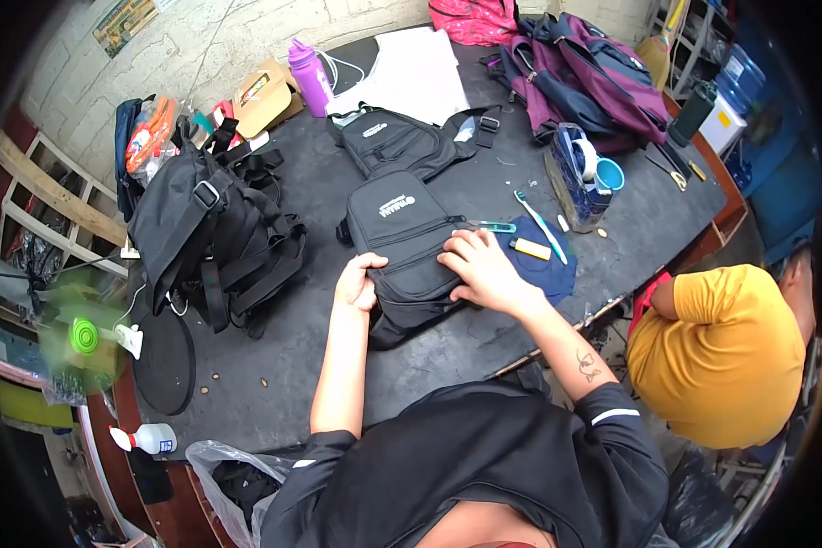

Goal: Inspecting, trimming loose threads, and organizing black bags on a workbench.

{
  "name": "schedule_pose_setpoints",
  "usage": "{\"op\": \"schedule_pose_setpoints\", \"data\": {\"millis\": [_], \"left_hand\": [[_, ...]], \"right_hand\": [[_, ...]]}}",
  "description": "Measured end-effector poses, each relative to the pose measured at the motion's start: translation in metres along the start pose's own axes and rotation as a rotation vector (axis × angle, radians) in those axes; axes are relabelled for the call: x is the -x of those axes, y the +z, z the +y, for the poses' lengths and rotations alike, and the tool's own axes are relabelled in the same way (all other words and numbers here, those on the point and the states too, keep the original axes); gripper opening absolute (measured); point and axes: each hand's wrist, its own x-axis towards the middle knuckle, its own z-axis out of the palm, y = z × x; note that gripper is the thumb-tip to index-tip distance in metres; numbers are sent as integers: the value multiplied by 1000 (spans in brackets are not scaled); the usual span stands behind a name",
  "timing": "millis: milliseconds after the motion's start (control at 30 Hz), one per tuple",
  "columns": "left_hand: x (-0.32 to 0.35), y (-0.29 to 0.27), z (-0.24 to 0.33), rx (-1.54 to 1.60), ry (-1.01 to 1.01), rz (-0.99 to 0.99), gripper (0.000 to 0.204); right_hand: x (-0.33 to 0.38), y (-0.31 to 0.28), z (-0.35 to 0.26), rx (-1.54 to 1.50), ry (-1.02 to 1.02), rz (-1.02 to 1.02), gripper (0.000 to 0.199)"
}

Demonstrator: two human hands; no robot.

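Note:
A small black sling bag [402,215] with white print and zipped pockets lies on the dark table in front of me. My left hand [358,281] is closed at its lower left edge, thumb on top and the other fingers curled at the side. Across its right side rests my right hand [486,272], fingers apart and pressing on the fabric near a zipper. Just beyond lies a similar black bag [388,142]. Close to my right hand are a dark blue cloth [553,281], a yellow lighter [531,249], a white-and-teal toothbrush [541,224] and a slim teal tool [493,226].
Several black bags are heaped [219,228] on the left. A purple bottle [310,78], white sheets [411,73] and purple backpacks [594,73] line the far side. A blue container [575,183] stands at right. Someone in a yellow shirt [721,356] is beside the table; a green fan [84,335] spins left.

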Motion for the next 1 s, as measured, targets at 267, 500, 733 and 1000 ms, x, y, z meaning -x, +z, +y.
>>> {"op": "schedule_pose_setpoints", "data": {"millis": [267, 500, 733, 1000], "left_hand": [[70, 62, -48, -1540, 1423, 78, 32], [70, 59, -59, -1719, 1428, -65, 27], [73, 77, -49, -727, 465, -146, 53], [26, 82, 1, 271, 394, -134, 32]], "right_hand": [[-40, 12, 14, -165, 20, 345, 25], [-83, -30, 27, -303, 218, 486, 20], [-87, -30, 30, -387, 208, 454, 19], [-36, -10, -47, -828, -9, 357, 26]]}}
